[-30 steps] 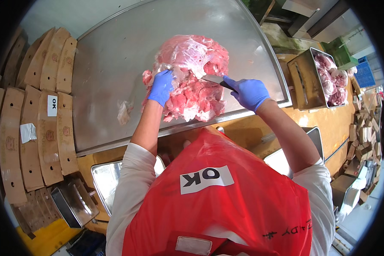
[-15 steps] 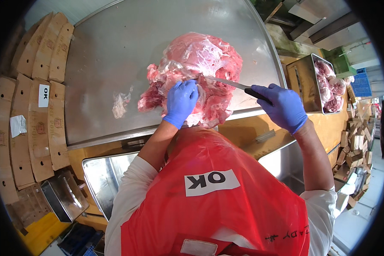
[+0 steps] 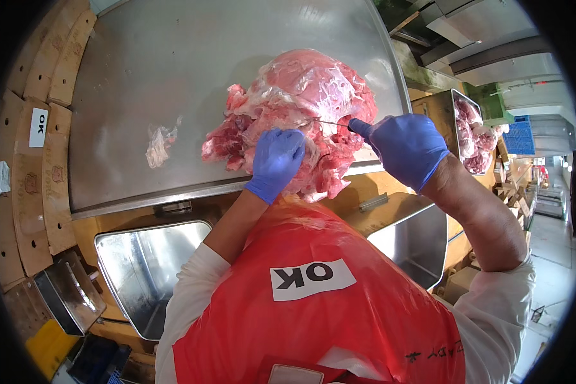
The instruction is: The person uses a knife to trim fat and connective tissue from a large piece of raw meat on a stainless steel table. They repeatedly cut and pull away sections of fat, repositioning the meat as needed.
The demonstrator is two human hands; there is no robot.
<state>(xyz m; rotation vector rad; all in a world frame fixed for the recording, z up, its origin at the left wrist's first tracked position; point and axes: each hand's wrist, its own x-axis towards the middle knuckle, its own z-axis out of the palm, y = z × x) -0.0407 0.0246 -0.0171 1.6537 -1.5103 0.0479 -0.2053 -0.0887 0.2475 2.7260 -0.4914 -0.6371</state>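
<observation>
A large, ragged mass of pink meat with white fat point(image 3: 310, 77) lies near the front edge of the steel table point(image 3: 121, 77). My left hand point(image 3: 276, 160), in a blue glove, has its fingers curled on the near part of the meat, gripping it. In my blue-gloved right hand point(image 3: 404, 148) is a knife with a black handle point(image 3: 358, 126), held at the meat's right side. Its thin blade lies across the middle of the meat, its tip near my left fingers. A loose pale scrap point(image 3: 159, 147) rests left of the meat.
Stacked cardboard point(image 3: 32, 192) lines the left side. Below the table edge are two steel tubs point(image 3: 141, 269) point(image 3: 409, 256). At the right stand a steel bin of meat pieces point(image 3: 467, 141), a green crate point(image 3: 486, 102) and a blue crate point(image 3: 518, 137). A red apron point(image 3: 313, 326) covers my front.
Both hands have moved nearer the front since a second ago. In the last half second the knife has gone back leftward into the meat, while my left hand stays gripping it.
</observation>
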